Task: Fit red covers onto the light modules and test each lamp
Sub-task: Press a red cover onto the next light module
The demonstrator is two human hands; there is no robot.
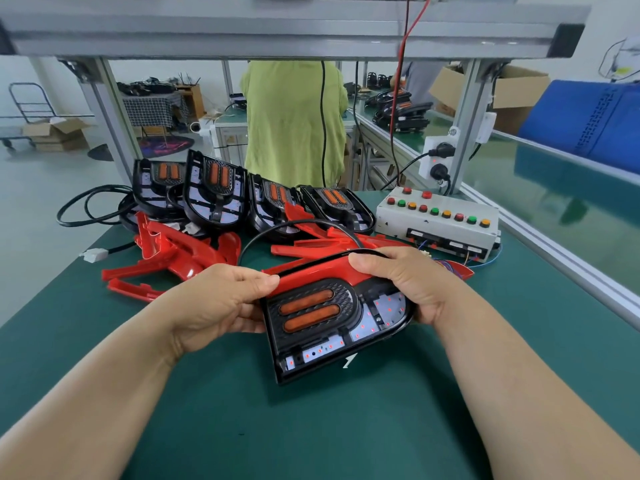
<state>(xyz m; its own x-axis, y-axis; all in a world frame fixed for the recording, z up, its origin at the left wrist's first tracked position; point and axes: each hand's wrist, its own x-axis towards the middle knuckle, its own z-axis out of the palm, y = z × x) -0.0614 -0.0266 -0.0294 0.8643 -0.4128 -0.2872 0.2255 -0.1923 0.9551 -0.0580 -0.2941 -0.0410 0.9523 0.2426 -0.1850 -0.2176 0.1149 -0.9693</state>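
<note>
Left hand (221, 303) pinches the red cover (311, 273) at its left end, thumb on top. Right hand (405, 282) wraps the light module (332, 323), thumb pressing the cover.

Bench top: dark green mat (242, 427), evenly lit
Frame: grey aluminium shelf (277, 32) overhead on slanted posts (114, 126)
Floor: pale grey (41, 188), glossy
Wall: white (62, 71)
Far left: metal trolley (27, 102), open cardboard boxes (55, 133) beside it
Behind: person in a green top (291, 123), back turned
Right: second green bench (571, 209), blue crate (588, 123)
</note>
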